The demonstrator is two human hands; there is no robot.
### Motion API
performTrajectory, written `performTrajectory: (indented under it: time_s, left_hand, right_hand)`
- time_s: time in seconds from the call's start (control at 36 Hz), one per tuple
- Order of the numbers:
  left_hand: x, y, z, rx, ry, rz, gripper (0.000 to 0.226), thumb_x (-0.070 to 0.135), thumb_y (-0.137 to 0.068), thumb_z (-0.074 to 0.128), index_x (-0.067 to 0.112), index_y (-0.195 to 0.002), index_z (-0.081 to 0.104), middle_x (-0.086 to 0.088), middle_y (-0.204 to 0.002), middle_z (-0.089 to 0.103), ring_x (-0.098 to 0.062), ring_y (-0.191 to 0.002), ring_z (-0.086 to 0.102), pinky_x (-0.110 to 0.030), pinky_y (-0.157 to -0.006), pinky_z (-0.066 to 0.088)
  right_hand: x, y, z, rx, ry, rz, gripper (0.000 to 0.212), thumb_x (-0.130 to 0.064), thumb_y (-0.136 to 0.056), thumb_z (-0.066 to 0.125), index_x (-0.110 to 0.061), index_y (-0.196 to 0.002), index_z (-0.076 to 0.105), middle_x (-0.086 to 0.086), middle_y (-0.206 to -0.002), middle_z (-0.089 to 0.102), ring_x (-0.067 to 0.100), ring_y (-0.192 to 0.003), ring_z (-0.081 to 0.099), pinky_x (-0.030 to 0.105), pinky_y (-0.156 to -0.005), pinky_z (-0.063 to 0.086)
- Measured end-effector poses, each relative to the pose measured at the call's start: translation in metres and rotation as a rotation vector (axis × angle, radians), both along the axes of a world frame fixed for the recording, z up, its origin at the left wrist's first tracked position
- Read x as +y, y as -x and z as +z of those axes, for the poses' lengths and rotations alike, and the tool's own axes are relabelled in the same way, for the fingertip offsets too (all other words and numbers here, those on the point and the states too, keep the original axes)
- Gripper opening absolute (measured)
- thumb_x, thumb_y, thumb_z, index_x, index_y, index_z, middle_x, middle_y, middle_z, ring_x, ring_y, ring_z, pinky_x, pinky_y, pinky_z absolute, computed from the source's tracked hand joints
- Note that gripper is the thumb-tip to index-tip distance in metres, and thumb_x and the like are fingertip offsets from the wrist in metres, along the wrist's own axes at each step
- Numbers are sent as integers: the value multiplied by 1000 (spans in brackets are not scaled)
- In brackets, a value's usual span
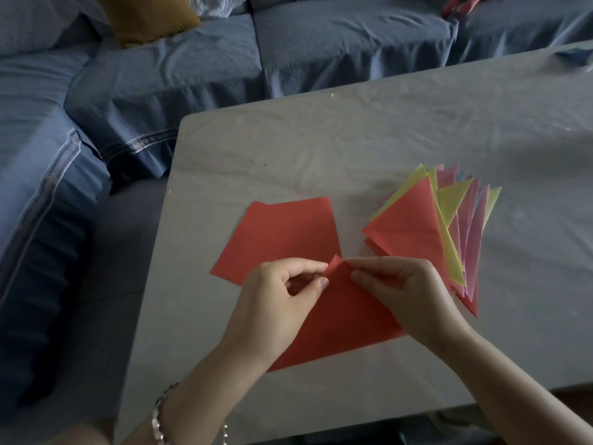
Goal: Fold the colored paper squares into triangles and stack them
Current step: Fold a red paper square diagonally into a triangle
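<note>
Scanning from the left, I find a blue sofa (80,139) well left of the sheet, off the worktop (353,130) and no part of the job. Just beyond the sheet's left half lie the unfolded red squares (282,232), flat, and close enough, I judge, that the next one can be drawn over without a reach. The sheet's tip overlaps their near edge.

The left hand (282,303) has its fingers (321,282) curled, pinching the sheet's far tip from the left. The sheet (343,322) is red and lies on the worktop in front of me, doubled into a triangle with its tip lifted a little. The right hand (401,293) pinches that same tip from the right. I take both grips to be matching the two corners before the crease is pressed flat.

Right of the sheet sits the stack (414,226) of finished triangles, fanned, with red on top of yellow and pink. It is near enough to drop this one on. The right hand hides whether the stack touches the sheet.
</note>
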State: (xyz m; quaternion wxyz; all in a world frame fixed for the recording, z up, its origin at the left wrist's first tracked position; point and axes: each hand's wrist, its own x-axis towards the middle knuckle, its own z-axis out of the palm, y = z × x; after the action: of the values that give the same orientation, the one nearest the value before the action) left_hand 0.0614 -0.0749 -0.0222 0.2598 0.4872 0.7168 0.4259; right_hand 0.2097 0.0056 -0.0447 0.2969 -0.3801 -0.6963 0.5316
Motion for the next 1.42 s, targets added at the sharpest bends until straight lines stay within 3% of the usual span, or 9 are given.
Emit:
performTrajectory:
  time_s: [0.14,0.25,0.47,0.75,1.0,1.06,1.14,1.28,1.42]
  left_hand:
    - [14,7,-3,-169,117,-10,29,8,-71,76,33,-84,66,17,-59,65,4,-59,60,-13,-63,48]
    - [26,12,-7,-242,178,-55,24,0,-72,74,24,-73,70,7,-64,69,-5,-62,63,-19,-61,50]
    - [49,35,-56,-461,154,415,8,-2,-74,71,5,-78,70,14,-41,58,6,-38,51,-6,-45,41]
    - [42,50,-96,-276,218,476,22,4,-72,74,23,-64,67,-4,-67,69,-17,-61,62,-32,-74,53]
    - [35,49,-103,-161,229,465,5,8,-75,72,13,-78,72,4,-66,66,-10,-67,64,-14,-63,44]
    - [33,49,-103,-167,231,464,7,9,-76,72,16,-76,71,6,-66,66,-8,-69,65,-14,-63,44]
    - [32,49,-103,-173,231,463,7,9,-76,72,16,-77,72,5,-68,67,-8,-70,65,-14,-63,44]
    - [32,48,-103,-172,223,475,6,9,-76,72,15,-78,72,3,-70,68,-9,-70,65,-13,-63,44]
    - [33,48,-104,-164,234,484,6,10,-76,73,14,-80,73,5,-68,66,-7,-68,63,-12,-62,43]
  right_hand:
    - [11,5,4,-161,-144,188,25,-15,-80,68,-38,-90,70,-34,-79,64,-13,-85,60,5,-79,43]
    - [25,12,9,-299,-372,311,19,-15,-80,69,-23,-97,74,-14,-90,71,-2,-90,59,12,-78,44]
    - [32,25,-23,-498,-922,337,35,-35,-86,45,-18,-104,70,2,-119,64,20,-118,54,36,-106,31]
    - [7,16,-73,-873,-691,549,72,-45,-98,1,-27,-103,70,-12,-112,66,5,-108,60,30,-96,38]
    - [9,12,-84,-938,-608,364,78,-48,-97,0,-15,-106,70,-1,-115,66,10,-108,61,31,-101,35]
    - [12,18,-84,-927,-584,309,87,-55,-92,-8,-13,-118,63,2,-128,58,13,-119,54,34,-104,36]
    - [21,25,-87,-896,-562,293,94,-59,-74,-14,-14,-143,31,-1,-152,24,12,-141,19,29,-114,11]
    - [38,39,-81,-963,-512,200,56,-44,-99,18,-14,-145,22,-1,-155,15,11,-143,6,24,-113,0]
    - [52,49,-84,-917,-411,138,50,-34,-100,26,-12,-145,22,-2,-155,15,10,-142,8,23,-111,12]
